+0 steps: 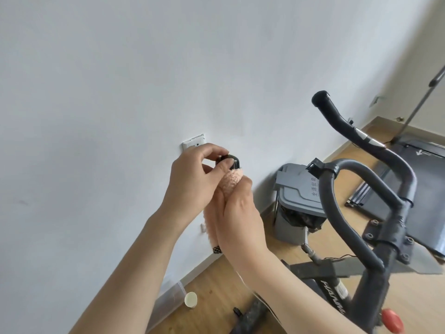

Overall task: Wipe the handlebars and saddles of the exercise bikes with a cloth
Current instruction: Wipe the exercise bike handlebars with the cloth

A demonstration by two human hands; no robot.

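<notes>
Count of items in view
Two hands: left hand [192,177] and right hand [240,213] — one cloth [231,182], one exercise bike [390,237], one bin [298,196], one wall socket [192,143], one treadmill [428,169], one red knob [392,320].

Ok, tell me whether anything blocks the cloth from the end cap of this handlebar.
Yes: the left hand pinches the end cap directly above the cloth, which the right hand holds wrapped just below it. The left hand covers part of the cap.
</notes>
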